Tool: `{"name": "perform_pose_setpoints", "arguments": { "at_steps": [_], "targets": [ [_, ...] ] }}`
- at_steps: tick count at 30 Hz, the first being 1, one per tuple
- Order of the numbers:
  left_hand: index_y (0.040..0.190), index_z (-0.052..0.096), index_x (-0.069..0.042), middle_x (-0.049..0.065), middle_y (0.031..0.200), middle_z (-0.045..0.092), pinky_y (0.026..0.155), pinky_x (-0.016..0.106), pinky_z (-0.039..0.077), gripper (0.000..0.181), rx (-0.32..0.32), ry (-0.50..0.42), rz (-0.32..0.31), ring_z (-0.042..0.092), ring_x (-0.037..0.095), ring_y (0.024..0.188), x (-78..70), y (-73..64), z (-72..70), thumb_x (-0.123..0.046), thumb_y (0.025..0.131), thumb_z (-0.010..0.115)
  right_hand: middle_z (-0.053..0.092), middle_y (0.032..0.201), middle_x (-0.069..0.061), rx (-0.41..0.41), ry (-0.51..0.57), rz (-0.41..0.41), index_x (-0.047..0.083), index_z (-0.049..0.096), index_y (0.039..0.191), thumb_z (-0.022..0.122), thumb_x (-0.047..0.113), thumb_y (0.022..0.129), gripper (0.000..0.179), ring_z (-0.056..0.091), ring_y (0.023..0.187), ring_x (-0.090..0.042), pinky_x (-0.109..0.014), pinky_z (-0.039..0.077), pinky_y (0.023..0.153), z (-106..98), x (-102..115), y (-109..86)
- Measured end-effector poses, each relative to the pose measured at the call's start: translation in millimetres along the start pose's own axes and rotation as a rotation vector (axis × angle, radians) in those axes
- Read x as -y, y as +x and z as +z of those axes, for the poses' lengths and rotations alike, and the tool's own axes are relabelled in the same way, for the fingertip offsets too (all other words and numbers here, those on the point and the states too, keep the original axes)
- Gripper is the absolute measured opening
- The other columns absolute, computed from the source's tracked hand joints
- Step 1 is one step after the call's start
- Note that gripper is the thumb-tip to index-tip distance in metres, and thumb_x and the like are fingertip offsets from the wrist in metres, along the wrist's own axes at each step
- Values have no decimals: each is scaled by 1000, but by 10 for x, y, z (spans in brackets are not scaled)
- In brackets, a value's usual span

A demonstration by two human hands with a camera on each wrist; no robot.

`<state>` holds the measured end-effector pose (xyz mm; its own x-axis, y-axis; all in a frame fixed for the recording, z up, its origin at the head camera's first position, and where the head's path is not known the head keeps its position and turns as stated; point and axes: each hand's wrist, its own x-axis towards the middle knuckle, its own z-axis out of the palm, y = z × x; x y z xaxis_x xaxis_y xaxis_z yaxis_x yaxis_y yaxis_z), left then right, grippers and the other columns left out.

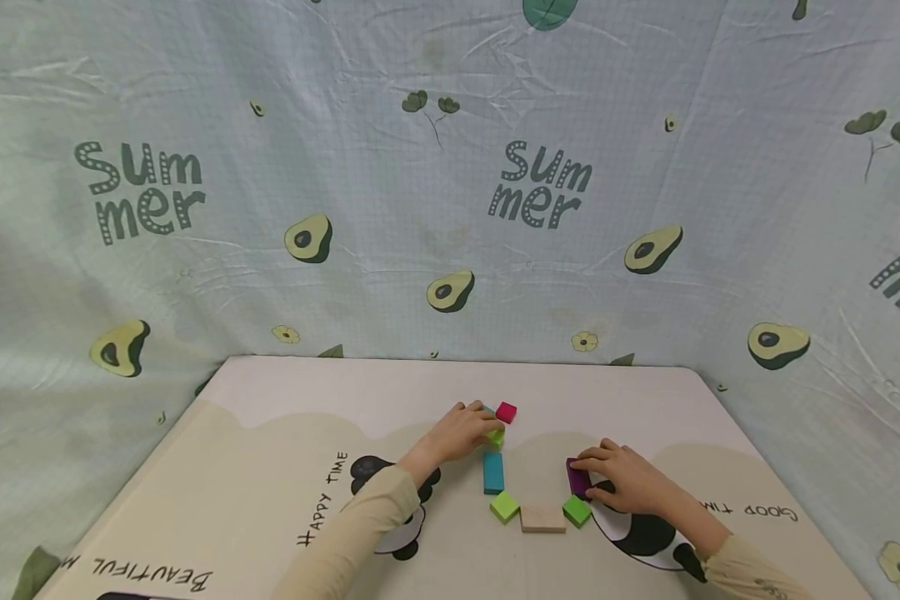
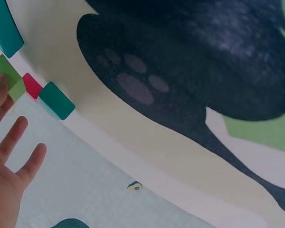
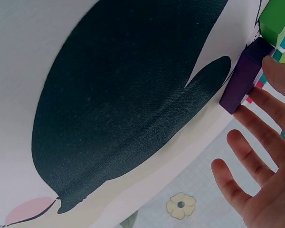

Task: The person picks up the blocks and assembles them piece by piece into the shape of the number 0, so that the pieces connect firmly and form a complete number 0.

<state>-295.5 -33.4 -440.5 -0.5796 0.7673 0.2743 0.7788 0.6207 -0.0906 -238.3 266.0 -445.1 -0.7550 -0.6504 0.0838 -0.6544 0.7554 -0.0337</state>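
Observation:
My left hand [image 1: 459, 433] pinches a light green block [image 2: 8, 78], the thumb on its near face and the other fingers spread apart. Just beyond it are a red block [image 1: 506, 412] and a teal block [image 2: 57, 100], the latter mostly hidden by the hand in the head view. On the right, a purple oblong block [image 3: 243, 76] lies on the table between the thumb and fingertips of my right hand [image 1: 632, 481]. A green block [image 1: 577, 511] sits at the purple block's near end.
A blue oblong block [image 1: 493, 473], a lime green block [image 1: 505, 507] and a plain wooden block [image 1: 543, 520] continue the U-shaped row. The table [image 1: 270, 500] carries panda prints and lettering. A curtain [image 1: 390, 192] with avocado prints hangs behind its far edge.

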Motion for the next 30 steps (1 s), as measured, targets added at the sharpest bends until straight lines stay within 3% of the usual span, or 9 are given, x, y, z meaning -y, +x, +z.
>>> {"name": "perform_pose_setpoints", "arguments": {
  "at_steps": [17, 30],
  "targets": [
    [108, 63, -25, -11, 108, 63, 75, 27, 40, 24, 79, -46, -50, 47, 10, 98, -14, 38, 133, -24, 84, 58, 60, 110, -1, -42, -8, -31, 16, 61, 113, 68, 28, 76, 40, 50, 93, -16, -38, 45, 71, 14, 5, -7],
    [109, 63, -24, -10, 109, 62, 73, 26, 39, 26, 61, -55, -44, 48, 11, 99, -28, 34, 148, -26, 83, 58, 60, 112, -1, -2, 1, 0, 18, 60, 115, 66, 30, 77, 40, 50, 95, -17, -40, 45, 73, 15, -6, 2]
  ]
}}
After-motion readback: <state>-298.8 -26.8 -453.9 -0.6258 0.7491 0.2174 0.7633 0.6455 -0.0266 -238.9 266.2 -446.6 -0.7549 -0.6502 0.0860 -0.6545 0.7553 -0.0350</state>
